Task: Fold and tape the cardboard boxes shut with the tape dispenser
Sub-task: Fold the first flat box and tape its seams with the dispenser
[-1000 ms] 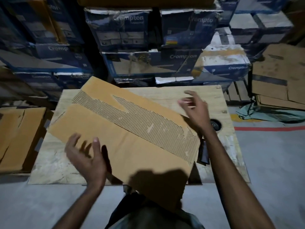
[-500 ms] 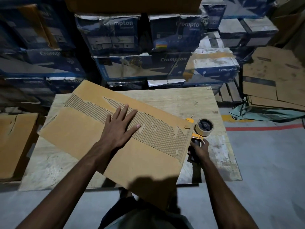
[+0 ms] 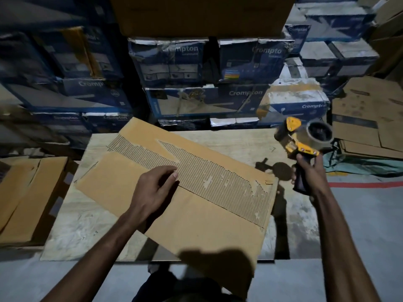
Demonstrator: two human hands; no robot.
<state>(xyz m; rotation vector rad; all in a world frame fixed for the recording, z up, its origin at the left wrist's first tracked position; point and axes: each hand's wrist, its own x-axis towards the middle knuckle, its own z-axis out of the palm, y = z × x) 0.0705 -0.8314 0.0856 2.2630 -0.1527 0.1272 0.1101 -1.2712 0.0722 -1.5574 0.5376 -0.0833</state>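
A flattened brown cardboard box [image 3: 196, 225] lies at a slant on the wooden table [image 3: 229, 142]. A wide strip of its top paper is torn away, baring the corrugation, and a seam runs along its middle. My left hand [image 3: 154, 190] rests on the box at the seam with its fingers curled under and the thumb lying on the torn strip. My right hand [image 3: 307, 171] grips the dark handle of the yellow tape dispenser [image 3: 301, 138]. It holds the dispenser in the air above the table's right edge, roll end up and clear of the box.
Blue printed cartons [image 3: 196, 99] are stacked in a wall right behind the table. A pile of flat cardboard sheets [image 3: 366, 118] lies on the floor at the right. A brown box [image 3: 28, 192] stands against the table's left side. A red line [image 3: 366, 184] marks the grey floor.
My right hand picked the tape dispenser up from the table's right edge and raised it. My left hand moved onto the box middle, then curled its spread fingers.
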